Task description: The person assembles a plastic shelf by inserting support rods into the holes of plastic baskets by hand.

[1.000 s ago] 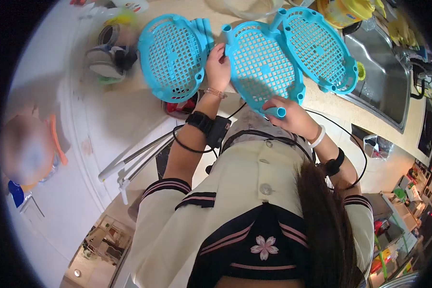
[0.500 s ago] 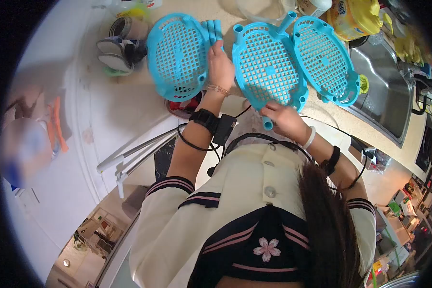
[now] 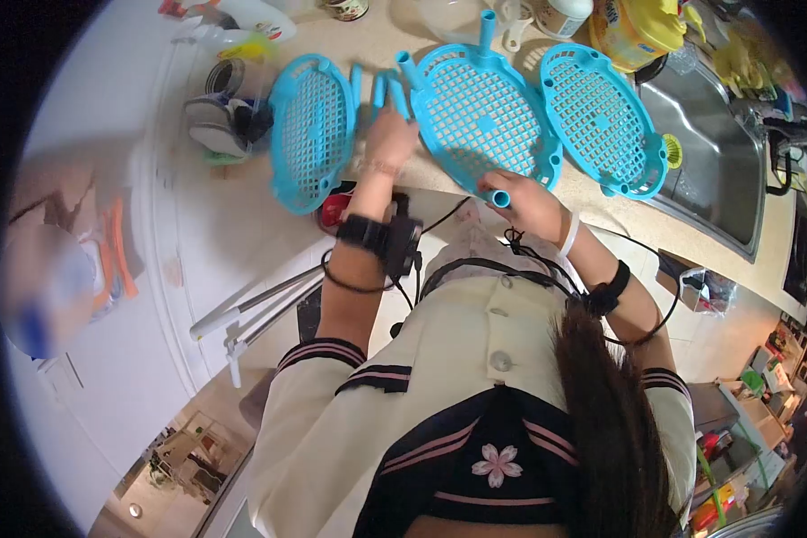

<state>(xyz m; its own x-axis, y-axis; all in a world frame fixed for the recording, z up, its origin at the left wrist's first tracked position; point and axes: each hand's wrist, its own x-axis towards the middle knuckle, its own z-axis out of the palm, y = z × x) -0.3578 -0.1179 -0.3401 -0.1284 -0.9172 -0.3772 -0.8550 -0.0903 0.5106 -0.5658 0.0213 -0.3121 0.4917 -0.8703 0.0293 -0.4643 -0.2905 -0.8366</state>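
Three oval turquoise lattice trays lie along the counter edge: a left one [image 3: 312, 134], a middle one [image 3: 484, 121] with upright tubes at its rim, and a right one [image 3: 603, 121]. Between the left and middle trays, my left hand [image 3: 392, 142] reaches to loose turquoise tubes [image 3: 388, 94], its fingertips at them; the fingers are partly hidden and blurred. My right hand [image 3: 529, 204] is closed round a short turquoise tube [image 3: 499, 198] at the near rim of the middle tray.
A metal sink [image 3: 713, 161] is set into the counter [image 3: 690, 235] at the right, with a yellow package [image 3: 641, 34] beside it. Slippers [image 3: 217, 125] and a spray bottle [image 3: 255, 18] are at the upper left. A dark cable hangs between my arms.
The left tray has tilted and shifted away from the loose tubes, which have spread apart. My left hand has moved left and slightly down. My right hand stays at the middle tray's near rim.
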